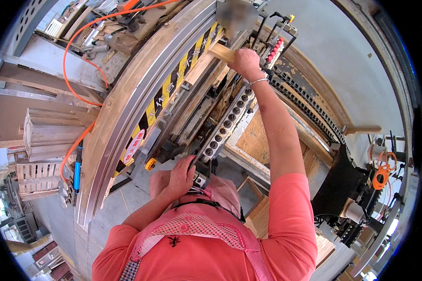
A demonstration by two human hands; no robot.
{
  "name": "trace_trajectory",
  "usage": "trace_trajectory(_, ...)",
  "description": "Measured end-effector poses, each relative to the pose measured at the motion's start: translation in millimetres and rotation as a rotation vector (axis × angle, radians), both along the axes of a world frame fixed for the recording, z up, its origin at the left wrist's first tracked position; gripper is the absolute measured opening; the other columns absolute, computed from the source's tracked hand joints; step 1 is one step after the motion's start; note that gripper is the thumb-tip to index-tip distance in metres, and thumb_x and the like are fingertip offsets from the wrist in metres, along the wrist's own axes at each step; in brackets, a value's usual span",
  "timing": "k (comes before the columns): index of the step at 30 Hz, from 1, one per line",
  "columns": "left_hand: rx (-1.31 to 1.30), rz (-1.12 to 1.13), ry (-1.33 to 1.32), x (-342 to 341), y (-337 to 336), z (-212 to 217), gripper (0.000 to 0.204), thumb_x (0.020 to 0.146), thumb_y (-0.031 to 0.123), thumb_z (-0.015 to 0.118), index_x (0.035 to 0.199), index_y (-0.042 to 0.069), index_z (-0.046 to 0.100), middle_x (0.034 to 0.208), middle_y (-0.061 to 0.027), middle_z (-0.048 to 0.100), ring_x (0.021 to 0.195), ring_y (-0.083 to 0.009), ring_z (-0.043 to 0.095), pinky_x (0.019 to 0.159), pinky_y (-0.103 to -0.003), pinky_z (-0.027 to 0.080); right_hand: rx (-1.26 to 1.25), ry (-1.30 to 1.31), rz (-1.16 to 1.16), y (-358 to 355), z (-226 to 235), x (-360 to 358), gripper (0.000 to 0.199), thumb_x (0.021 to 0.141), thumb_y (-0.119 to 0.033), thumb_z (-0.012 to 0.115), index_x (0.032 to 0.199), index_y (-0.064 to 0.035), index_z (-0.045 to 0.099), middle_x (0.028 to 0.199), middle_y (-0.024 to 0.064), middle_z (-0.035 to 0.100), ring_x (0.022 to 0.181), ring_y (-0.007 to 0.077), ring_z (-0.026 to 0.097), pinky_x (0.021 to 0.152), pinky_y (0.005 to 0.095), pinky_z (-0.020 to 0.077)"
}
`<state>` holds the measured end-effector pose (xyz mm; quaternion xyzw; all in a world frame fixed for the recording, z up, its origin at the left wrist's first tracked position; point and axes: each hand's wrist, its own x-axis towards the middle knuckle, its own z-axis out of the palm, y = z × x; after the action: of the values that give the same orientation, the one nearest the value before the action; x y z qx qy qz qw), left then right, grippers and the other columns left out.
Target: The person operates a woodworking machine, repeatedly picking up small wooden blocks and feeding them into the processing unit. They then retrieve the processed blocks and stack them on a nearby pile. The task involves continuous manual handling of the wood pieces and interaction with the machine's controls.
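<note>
My right hand [247, 62] reaches to the far end of a long woodworking machine. Its fingers are wrapped round the end of a short light wooden piece [223, 53]. A pale wooden strip [200, 67] lies along the machine beside that piece, next to the yellow-and-black striped band [176, 79]. Near my body, my left hand [180, 174] lies with extended fingers over the near end of the machine, beside a small metal box with round buttons [199, 180]. I see nothing held in it. A row of black round knobs [227, 124] runs between my two hands.
A curved wooden beam with metal rails [122, 98] stands left of the machine. An orange hose [65, 61] loops past it. Slatted wooden stacks [56, 133] are at the left. Black toothed tracks [309, 98] and a wooden frame [253, 136] are at the right.
</note>
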<state>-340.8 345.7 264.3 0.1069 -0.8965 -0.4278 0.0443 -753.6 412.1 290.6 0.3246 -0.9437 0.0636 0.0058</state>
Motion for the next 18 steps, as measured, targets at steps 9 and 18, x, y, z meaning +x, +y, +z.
trace_trajectory(9, 0.002, 0.003, 0.006, 0.0, -0.5, -2.1, 0.033, 0.087, 0.009, 0.051, 0.119, 0.001, 0.047, 0.109, -0.0224, 0.055, 0.096, -0.0428, 0.053, 0.082, -0.047, 0.044, 0.040, -0.024, 0.044, -0.4, 7.9, 0.1, 0.037, 0.067, -0.038, 0.071, 0.082, -0.0047, 0.069, 0.085, 0.0150, 0.066, 0.083, 0.0300, 0.065, 0.077, 0.0385, 0.0524)
trace_trajectory(18, -0.011, -0.005, 0.014, 0.9, -0.4, -3.1, 0.034, 0.087, 0.010, 0.050, 0.120, 0.001, 0.046, 0.110, -0.0224, 0.055, 0.096, -0.0428, 0.052, 0.083, -0.047, 0.043, 0.064, -0.036, 0.019, -2.7, 6.4, -4.9, 0.037, 0.063, -0.037, 0.075, 0.084, -0.0066, 0.070, 0.085, 0.0143, 0.067, 0.084, 0.0288, 0.066, 0.076, 0.0384, 0.0539)
